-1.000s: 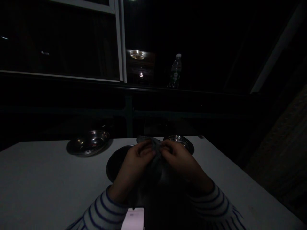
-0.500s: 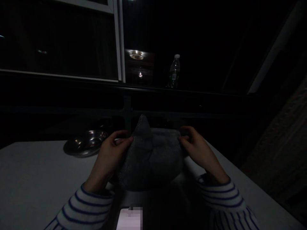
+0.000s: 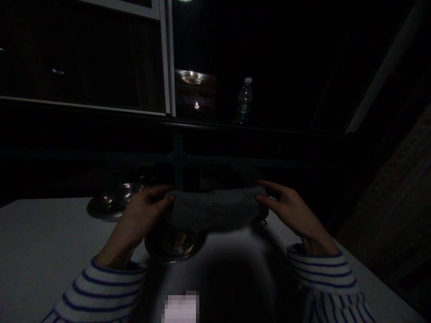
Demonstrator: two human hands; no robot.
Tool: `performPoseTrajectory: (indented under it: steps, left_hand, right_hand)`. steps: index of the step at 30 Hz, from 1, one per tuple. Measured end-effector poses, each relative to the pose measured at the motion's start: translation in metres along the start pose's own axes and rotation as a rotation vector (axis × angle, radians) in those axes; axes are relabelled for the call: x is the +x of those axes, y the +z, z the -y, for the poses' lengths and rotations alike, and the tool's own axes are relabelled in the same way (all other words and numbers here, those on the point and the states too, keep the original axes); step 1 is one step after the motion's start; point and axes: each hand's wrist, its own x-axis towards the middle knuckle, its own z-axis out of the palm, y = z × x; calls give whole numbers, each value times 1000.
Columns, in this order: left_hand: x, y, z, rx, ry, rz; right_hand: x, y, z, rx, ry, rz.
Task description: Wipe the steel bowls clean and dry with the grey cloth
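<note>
A grey cloth (image 3: 212,209) is stretched flat between my two hands above the white table (image 3: 43,251). My left hand (image 3: 141,213) pinches its left edge and my right hand (image 3: 286,206) pinches its right edge, other fingers partly extended. Both arms wear white sleeves with blue stripes. Under the cloth sits a dark metal bowl (image 3: 175,244), partly hidden by it. The scene is very dim.
A second shiny metal bowl (image 3: 112,204) rests on the table at the left. On a dark ledge behind stands a plastic water bottle (image 3: 244,102). A window frame (image 3: 166,58) rises at the back. A lit blurred rectangle (image 3: 180,309) lies at the near edge.
My hands moved apart from a bunched grip at the middle. The cloth went from crumpled to spread wide and flat, uncovering part of the bowl below.
</note>
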Motion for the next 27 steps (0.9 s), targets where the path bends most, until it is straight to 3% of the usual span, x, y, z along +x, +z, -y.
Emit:
performPoseTrajectory:
  steps: [6,14,20,24,27]
  left_hand:
    - [4,-2,8,59,34,119]
    - [-8,5,1,-37,-51,331]
    - [-23,25,0,-92,-82,614]
    - [-27,36,6,-65,-68,708]
    - [-25,40,11,-24,-90,688]
  right_hand:
    - [4,-4,-11,-148,-103,-37]
    - [-5,4,9,197,42,-46]
    - [-11,15,22,343,29,85]
    - [-14,21,27,393,32,161]
    - [-16,20,29,350,-23,223]
